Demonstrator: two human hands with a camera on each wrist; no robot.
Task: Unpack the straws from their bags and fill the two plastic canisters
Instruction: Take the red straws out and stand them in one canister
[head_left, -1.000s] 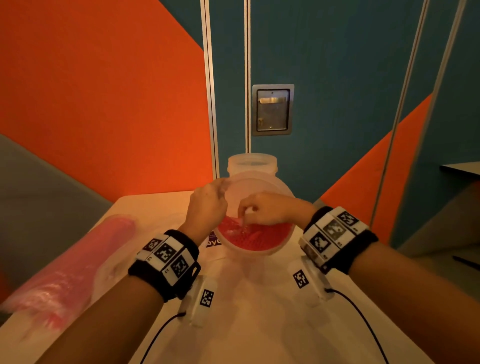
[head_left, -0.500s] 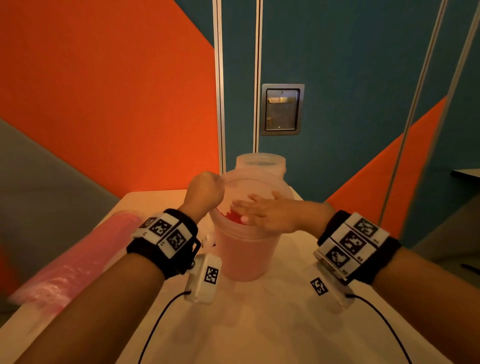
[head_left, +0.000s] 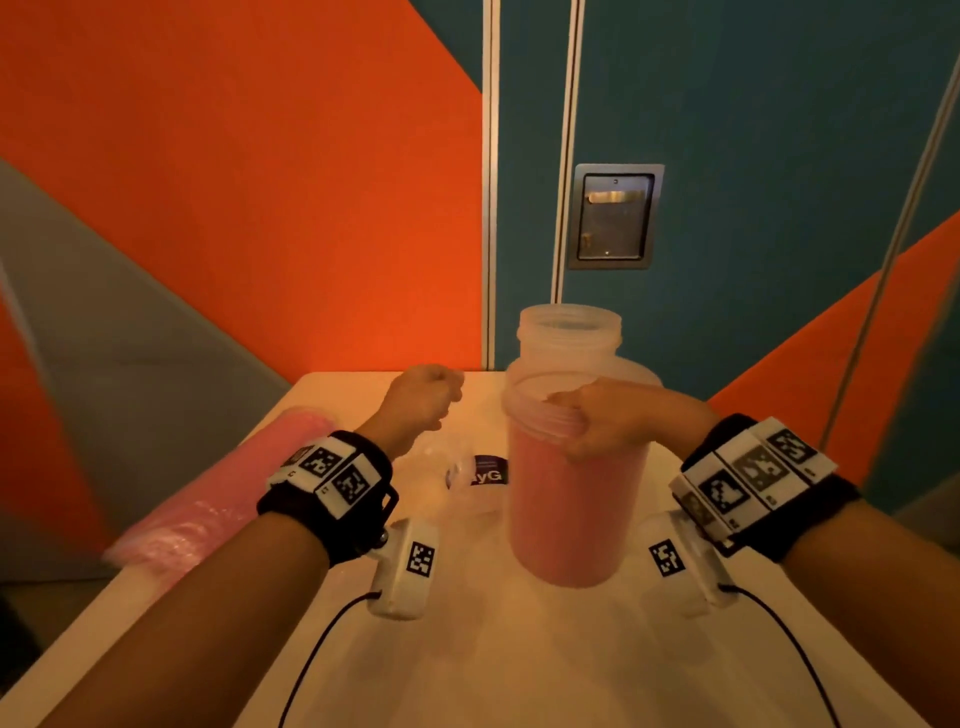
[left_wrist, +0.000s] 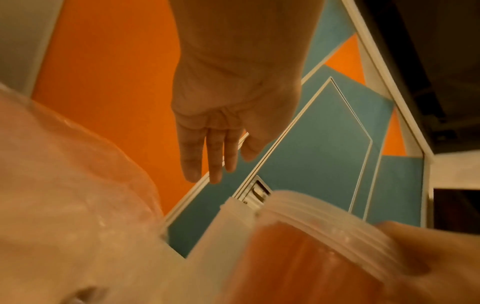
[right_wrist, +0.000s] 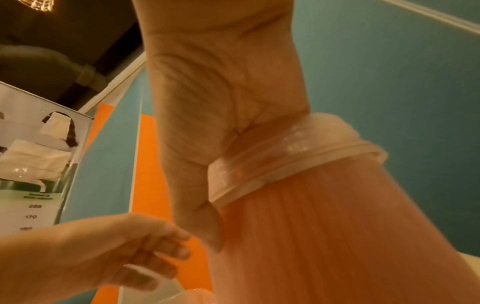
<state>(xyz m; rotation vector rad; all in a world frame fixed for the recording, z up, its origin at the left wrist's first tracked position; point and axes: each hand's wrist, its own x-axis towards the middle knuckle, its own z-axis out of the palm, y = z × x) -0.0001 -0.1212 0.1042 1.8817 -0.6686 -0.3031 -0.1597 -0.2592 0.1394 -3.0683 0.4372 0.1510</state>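
A clear plastic canister (head_left: 571, 509) packed with pink straws stands upright at the middle of the table. My right hand (head_left: 587, 428) grips its threaded rim from the right, with the thumb down the outer wall (right_wrist: 207, 226). The straws show through the canister wall (right_wrist: 324, 236). My left hand (head_left: 431, 397) hovers to the left of the canister, apart from it, and holds nothing. Its fingers (left_wrist: 207, 160) hang relaxed. A second canister (head_left: 569, 332), empty and open, stands right behind the filled one. A full bag of pink straws (head_left: 208, 509) lies along the table's left edge.
A crumpled clear empty bag (head_left: 462, 478) with a dark label lies between my left hand and the filled canister. The pale table (head_left: 519, 665) ends at an orange and teal wall with a metal plate (head_left: 615, 215). Cables run from both wrist cameras toward me.
The filled canister went from tilted toward me to upright. My left hand let go of its rim and drew away to the left. My right hand left the mouth and gripped the rim.
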